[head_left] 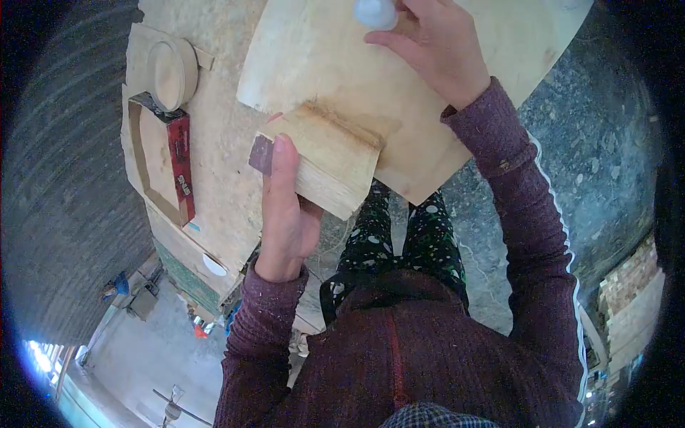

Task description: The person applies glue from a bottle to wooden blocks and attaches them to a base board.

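My left hand point(285, 214) grips a thick pale block point(335, 167) at its left end, with the thumb laid over the edge. The block's near side has fine lines, like a stack of thin sheets, and a purple patch point(262, 155) marks its end by my thumb. Beneath and beyond it lies a large pale wood sheet point(457, 135) with a brown stain near the block. Near the top edge of the view, my right hand point(442, 50) is closed on a smooth, whitish rounded object point(376, 13), partly cut off; its kind I cannot tell.
On the board point(221, 93) to the left lie a round shallow wooden container point(191, 68) and an open red-and-black cardboard box point(180, 167). A white disc point(214, 265) sits near the board's lower edge. Speckled grey floor point(585, 157) shows at right.
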Demonstrator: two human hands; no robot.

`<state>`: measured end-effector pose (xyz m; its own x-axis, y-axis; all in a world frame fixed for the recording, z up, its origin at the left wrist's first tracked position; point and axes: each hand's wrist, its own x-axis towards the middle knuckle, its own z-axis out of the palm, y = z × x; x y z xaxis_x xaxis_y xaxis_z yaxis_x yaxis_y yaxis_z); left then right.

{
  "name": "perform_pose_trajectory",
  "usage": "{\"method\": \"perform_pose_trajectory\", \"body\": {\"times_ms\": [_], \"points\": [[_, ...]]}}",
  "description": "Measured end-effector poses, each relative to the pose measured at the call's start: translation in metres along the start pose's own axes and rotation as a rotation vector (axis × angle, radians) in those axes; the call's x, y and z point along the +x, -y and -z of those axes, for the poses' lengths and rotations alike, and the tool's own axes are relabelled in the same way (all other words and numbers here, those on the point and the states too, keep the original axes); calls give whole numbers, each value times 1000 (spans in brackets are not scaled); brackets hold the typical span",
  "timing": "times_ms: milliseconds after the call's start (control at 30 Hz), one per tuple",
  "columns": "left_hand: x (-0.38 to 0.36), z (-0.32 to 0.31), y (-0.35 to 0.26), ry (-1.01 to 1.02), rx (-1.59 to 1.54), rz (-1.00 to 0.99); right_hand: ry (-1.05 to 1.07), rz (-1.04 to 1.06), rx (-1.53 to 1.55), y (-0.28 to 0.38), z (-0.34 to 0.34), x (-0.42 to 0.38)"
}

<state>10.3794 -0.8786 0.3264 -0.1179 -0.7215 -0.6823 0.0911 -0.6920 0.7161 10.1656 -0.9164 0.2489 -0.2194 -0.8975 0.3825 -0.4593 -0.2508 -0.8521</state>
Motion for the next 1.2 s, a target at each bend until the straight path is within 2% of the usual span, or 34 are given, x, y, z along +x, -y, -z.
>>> {"method": "perform_pose_trajectory", "body": {"times_ms": [67, 100, 167, 233, 300, 433, 567, 633, 733, 767, 800, 867, 900, 967, 1000, 1067, 1200], "points": [[-2, 1, 1, -2, -6, -3, 14, -155, 73, -1, 2, -5], [-3, 1, 2, 5, -50, 5, 13, -154, 72, 0, 3, -13], [-4, 3, 5, 15, -92, 13, -134, -199, -108, 6, 5, -41], [-1, 6, 8, -10, -92, -2, -68, -209, -32, 25, 5, -76], [0, 7, 7, 6, -72, 5, 83, -202, 125, 54, -5, -107], [-3, 4, 7, 19, 19, -21, 144, -197, 176, 88, -27, -119], [-11, 0, 8, 21, -79, -13, 83, -158, 75, 74, -43, -127], [-19, -2, 13, -118, 113, -165, 50, -120, 72, 73, -52, -135], [-35, 9, -4, -80, 267, -189, -11, -70, 103, 90, -59, -149], [-38, 23, -8, -101, 396, -282, 61, -56, 176, 96, -55, -150], [-45, 32, -19, -99, 403, -280, 131, -46, 249, 103, -51, -152], [-56, 44, -44, -108, 1142, -583, 136, -45, 242, 105, -34, -159], [-55, 47, -59, -106, 1143, -579, 62, -124, 229, 106, -27, -162], [-48, 43, -85, 363, 1725, -910, -83, -216, 237, 104, -17, -164], [-42, 39, -88, 361, 1725, -912, -83, -214, 237, 105, -15, -161], [-25, 30, -89, 539, 1816, -998, -22, -299, 232, 106, -14, -157], [-1, 20, -82, 680, 1798, -981, 13, -346, 265, 98, -24, -156]]}}
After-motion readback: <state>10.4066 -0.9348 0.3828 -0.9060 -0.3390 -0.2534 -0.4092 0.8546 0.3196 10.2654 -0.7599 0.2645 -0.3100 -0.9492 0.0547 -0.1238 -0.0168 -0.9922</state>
